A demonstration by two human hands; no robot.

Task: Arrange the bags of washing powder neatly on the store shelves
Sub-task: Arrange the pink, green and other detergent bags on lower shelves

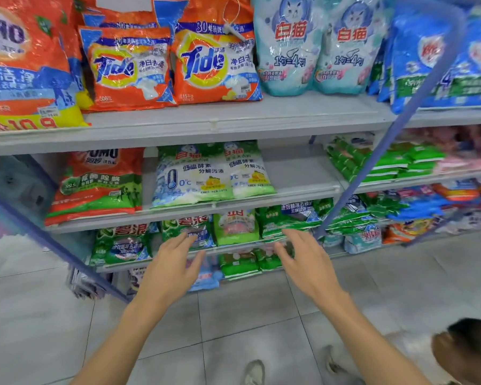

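Note:
Bags of washing powder fill grey store shelves. Orange Tide bags (pixel 217 65) and pale blue bags (pixel 286 48) stand on the top shelf (pixel 233 118). Below them lie white-and-green bags (pixel 195 176) and an orange-green bag (pixel 97 187). On the third shelf down stand green bags (pixel 122 243) and a light green bag (pixel 235 227). My left hand (pixel 172 268) and my right hand (pixel 308 265) reach forward in front of that third shelf, fingers spread and holding nothing. Whether the fingertips touch any bag is unclear.
A blue shelf post (pixel 395 129) slants across the right. A second shelf unit on the right holds green packs (pixel 386 162) and mixed bags. Tiled floor (pixel 247 315) lies below, with my shoes near the bottom edge. Another person's head (pixel 467 351) shows at bottom right.

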